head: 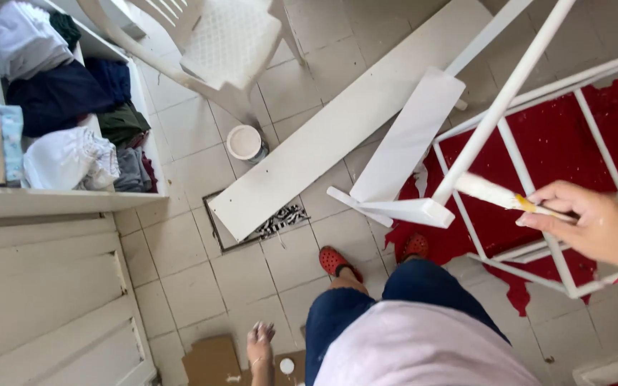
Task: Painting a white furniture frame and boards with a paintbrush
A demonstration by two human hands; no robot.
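1. Fingers (552, 207) of the right hand (599, 225), at the frame's right edge, pinch a paintbrush (498, 194), bristles touching a white metal frame (538, 136) over red cloth (545, 143).
2. Left hand (260, 344), bottom centre, hangs loosely open, holding nothing, above cardboard (212, 361).
3. A paint can (246, 143) stands upper centre beside a white board (337, 129).

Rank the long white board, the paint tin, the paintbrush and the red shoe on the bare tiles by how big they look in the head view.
1. Long white board, by far the largest.
2. Paintbrush, though it is nearer the camera in the right hand, so its rank is unsure.
3. Paint tin and red shoe look alike; no ranking.
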